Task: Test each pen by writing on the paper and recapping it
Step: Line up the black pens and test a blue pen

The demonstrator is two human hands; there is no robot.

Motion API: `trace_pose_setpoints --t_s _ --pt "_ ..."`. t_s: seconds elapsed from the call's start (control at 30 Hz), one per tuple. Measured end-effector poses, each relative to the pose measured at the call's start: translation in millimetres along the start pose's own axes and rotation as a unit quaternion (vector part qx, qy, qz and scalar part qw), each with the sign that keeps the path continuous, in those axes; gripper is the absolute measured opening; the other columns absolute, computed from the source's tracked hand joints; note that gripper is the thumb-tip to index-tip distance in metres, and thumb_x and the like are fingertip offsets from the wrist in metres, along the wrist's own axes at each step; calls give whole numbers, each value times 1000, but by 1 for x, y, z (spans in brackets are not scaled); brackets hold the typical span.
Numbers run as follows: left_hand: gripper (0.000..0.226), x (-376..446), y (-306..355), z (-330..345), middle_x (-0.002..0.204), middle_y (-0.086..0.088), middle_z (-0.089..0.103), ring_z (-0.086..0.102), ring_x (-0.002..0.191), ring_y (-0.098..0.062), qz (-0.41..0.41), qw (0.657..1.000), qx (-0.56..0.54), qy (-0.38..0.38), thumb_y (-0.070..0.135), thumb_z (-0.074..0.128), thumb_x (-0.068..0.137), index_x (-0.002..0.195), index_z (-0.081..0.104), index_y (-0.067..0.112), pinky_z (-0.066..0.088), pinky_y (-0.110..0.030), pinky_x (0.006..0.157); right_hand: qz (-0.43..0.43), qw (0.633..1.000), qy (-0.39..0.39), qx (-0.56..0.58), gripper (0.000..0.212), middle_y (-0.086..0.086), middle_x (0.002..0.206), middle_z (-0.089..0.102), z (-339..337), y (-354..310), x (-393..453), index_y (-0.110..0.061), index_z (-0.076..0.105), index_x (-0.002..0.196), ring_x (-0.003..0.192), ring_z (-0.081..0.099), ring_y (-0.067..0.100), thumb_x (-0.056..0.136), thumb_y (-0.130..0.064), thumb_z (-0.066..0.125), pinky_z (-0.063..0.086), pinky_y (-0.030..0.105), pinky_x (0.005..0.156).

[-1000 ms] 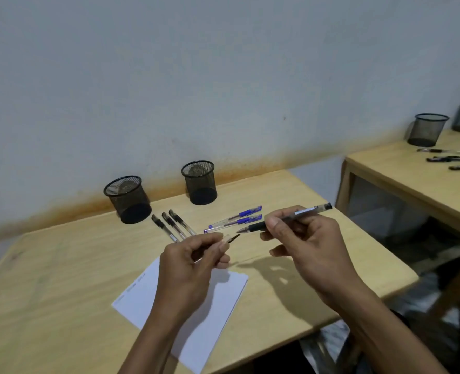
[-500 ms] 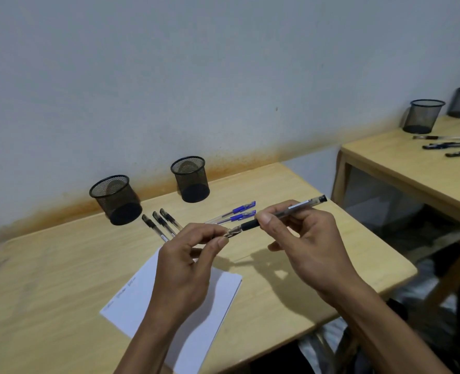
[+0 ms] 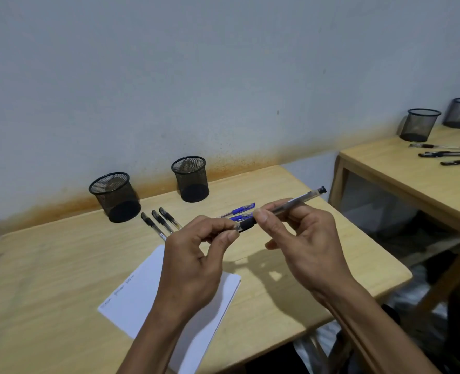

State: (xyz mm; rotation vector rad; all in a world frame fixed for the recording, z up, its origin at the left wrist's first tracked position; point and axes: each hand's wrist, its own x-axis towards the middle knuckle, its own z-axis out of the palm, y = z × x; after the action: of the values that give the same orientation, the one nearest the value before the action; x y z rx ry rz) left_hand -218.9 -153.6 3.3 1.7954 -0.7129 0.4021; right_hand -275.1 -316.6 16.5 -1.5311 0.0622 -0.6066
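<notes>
Black mesh cups [image 3: 114, 196], blue pens [image 3: 239, 211]

A pale blue-grey wall [image 3: 196, 76] has an orange-brown stain along its bottom. Two light wooden tables, the near table [image 3: 34, 265] and a second table [image 3: 412, 179], stand against it.

Matt wood table [image 3: 48, 265], black wire-mesh cups [image 3: 114, 197], clear plastic pen [image 3: 293, 204].

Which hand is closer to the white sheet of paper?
The left hand. It hovers right over the white sheet of paper, while the right hand is off beyond the paper's right edge.
</notes>
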Motion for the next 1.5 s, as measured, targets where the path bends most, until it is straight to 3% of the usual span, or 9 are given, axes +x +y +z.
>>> trace_pose_setpoints --t_s 0.13,0.27,0.47,0.63,0.8,0.97,1.23,1.4,1.5 --pt "17 -2 0 -2 85 12 72 68 83 -13 2 1000 20 -6 11 71 87 94 75 26 54 -29 74 40 999 -20 9 25 -6 92 79 -5 3 1 -21 78 93 88 70 8 73 -37 78 55 24 61" --pt "15 -4 -1 -6 88 20 68 64 83 -7 32 996 80 23 20 66 87 97 74 28 48 -15 69 -19 987 141 -73 76 -11 122 61 -17 -2 -4 -34 52 137 102 62 0 68 -46 82 53 24 81" --pt "14 0 12 3 86 8 68 59 78 -6 110 983 147 9 19 64 88 98 74 16 48 -24 69 -325 828 98 -447 33 -4 96 63 -30 -4 -12 -29 79 108 84 50 20 77 -39 80 37 36 73" --pt "14 10 28 30 86 1 67 61 78 -20 172 971 164 -30 21 62 90 97 72 13 51 -41 64 -325 821 70 -465 22 -2 80 58 -44 1 -9 -24 81 98 72 55 23 77 -27 86 43 38 58" --pt "26 21 41 65 93 5 68 63 81 -11 150 980 116 -57 29 68 86 107 71 15 51 -34 71 -261 842 82 -465 19 -3 82 60 -80 3 -4 -19 80 96 76 56 17 80 -30 80 49 38 59" --pt "50 22 45 124 122 7 62 59 110 -12 95 980 110 -135 51 61 88 131 56 24 50 -36 89 -143 886 192 -396 16 -10 89 67 -141 -2 -21 -23 74 98 77 62 2 84 -23 81 48 15 65" --pt "75 2 31 218 159 -1 27 21 146 -21 20 920 254 -298 68 36 91 151 28 23 21 -46 118 26 886 378 -268 12 -5 132 67 -214 38 -67 -34 70 88 121 61 10 84 -28 81 49 35 103" --pt "82 -7 16 240 163 -6 17 10 150 -24 4 888 322 -329 69 23 91 152 24 15 10 -53 120 150 869 400 -250 11 -13 127 61 -236 80 -98 -27 69 84 122 55 8 85 -28 80 27 -2 95" --pt "86 -8 14 243 162 -8 20 11 151 -23 2 889 327 -321 71 24 90 152 26 11 11 -52 120 162 860 425 -232 18 -8 125 65 -247 113 -113 -31 67 76 120 64 17 82 -26 83 49 41 107"
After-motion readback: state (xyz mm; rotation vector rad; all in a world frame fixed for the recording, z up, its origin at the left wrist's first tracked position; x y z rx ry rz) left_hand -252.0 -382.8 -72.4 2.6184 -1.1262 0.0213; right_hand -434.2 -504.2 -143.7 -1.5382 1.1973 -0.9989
